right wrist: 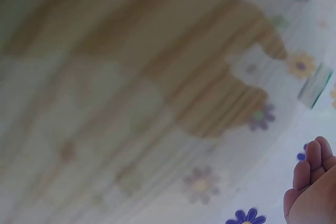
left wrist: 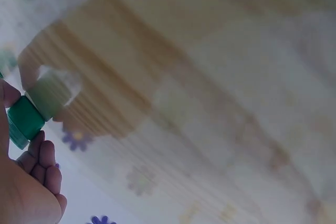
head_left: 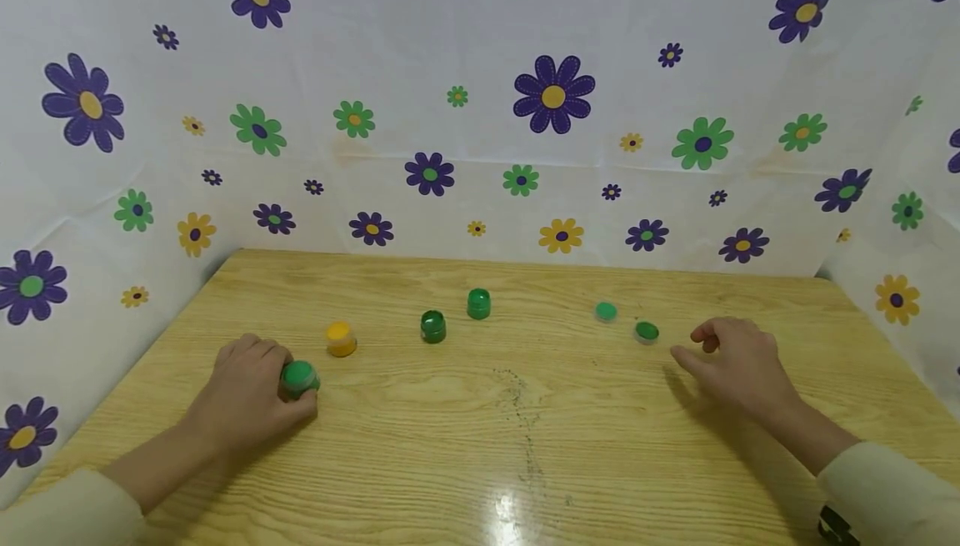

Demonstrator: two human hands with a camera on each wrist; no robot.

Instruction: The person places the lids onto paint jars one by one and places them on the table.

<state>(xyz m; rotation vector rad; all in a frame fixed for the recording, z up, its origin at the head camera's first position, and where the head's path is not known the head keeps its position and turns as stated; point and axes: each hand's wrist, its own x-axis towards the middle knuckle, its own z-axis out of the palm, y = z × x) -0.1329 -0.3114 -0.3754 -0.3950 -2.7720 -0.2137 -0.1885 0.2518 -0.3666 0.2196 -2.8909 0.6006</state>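
My left hand (head_left: 243,388) grips a small green paint jar (head_left: 300,377) at the left of the table. In the left wrist view that same jar (left wrist: 25,121) sits between thumb and fingers. Just beyond it stands a yellow paint jar (head_left: 341,339). Over on the right, my right hand (head_left: 738,367) hovers with loosely bent fingers and holds nothing. Closest to its fingertips lies a dark green lid (head_left: 647,332), with a lighter green lid (head_left: 606,312) to its left. One lid (right wrist: 315,86) also shows in the right wrist view, apart from the fingers.
Toward the table's middle stand a dark green paint jar (head_left: 432,327) and a brighter green jar (head_left: 478,303), seemingly without lids. Dark specks (head_left: 517,404) mark the wooden table (head_left: 420,463). A flowered cloth (head_left: 465,46) hangs behind it and along both sides.
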